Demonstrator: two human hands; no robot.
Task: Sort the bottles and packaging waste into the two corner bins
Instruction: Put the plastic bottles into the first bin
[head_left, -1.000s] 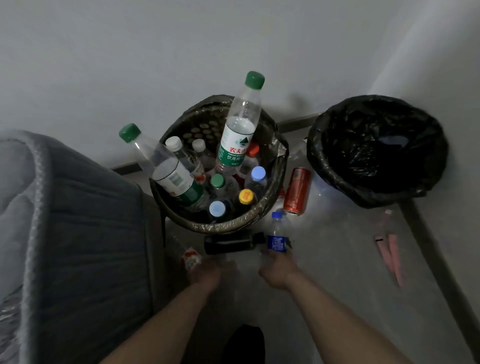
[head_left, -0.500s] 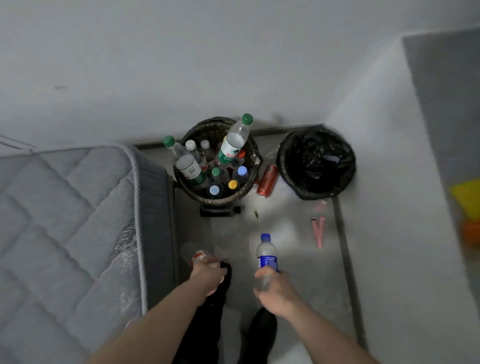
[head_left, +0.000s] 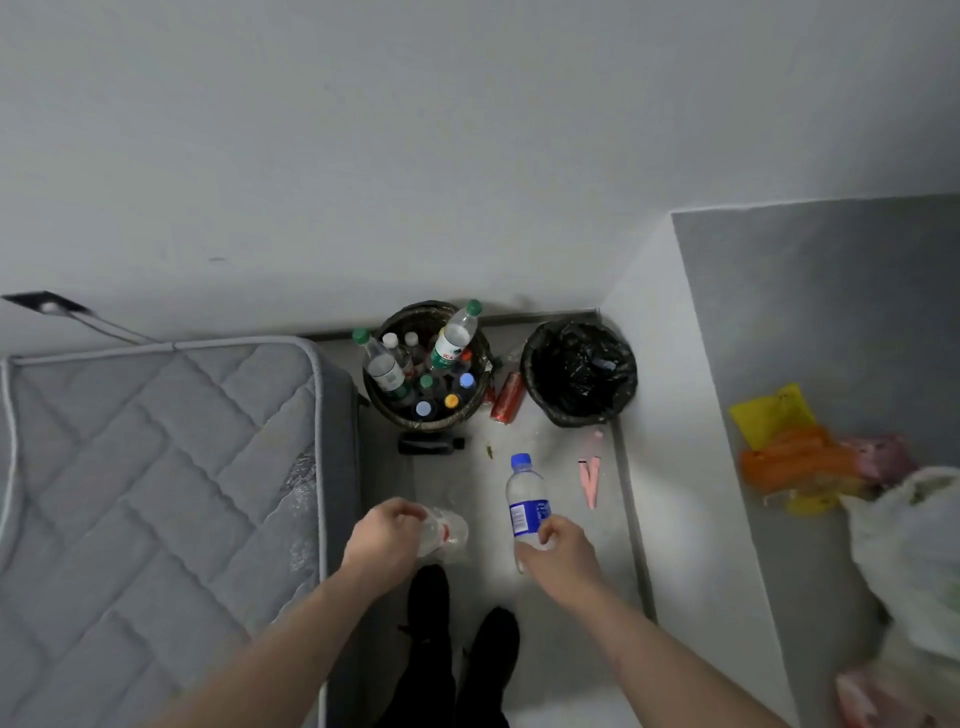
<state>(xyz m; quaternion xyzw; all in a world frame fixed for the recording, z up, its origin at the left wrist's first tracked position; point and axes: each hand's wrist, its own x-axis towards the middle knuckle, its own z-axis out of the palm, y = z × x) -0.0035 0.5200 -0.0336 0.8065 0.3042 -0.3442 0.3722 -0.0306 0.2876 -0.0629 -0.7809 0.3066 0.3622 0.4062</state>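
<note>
My right hand (head_left: 563, 551) grips a clear bottle with a blue cap and blue label (head_left: 525, 499), held upright over the floor. My left hand (head_left: 387, 532) is closed on a crumpled clear bottle with a red mark (head_left: 447, 530). In the far corner stands a brown bin (head_left: 470, 413) packed with several upright bottles, green-capped ones sticking out. To its right sits a bin lined with a black bag (head_left: 621, 395), nothing visible inside. A red can (head_left: 508, 397) lies between the two bins, and a dark bottle (head_left: 428, 445) lies in front of the brown bin.
A grey quilted mattress (head_left: 156, 467) fills the left side. A white ledge on the right carries yellow and orange packaging (head_left: 784, 441) and a white plastic bag (head_left: 914, 551). Pink wrapper strips (head_left: 590, 480) lie on the floor by the ledge. My black shoes (head_left: 462, 639) are below.
The view has pulled back and up from the bins. Both hands have lifted their bottles off the floor and drawn them away from the brown bin.
</note>
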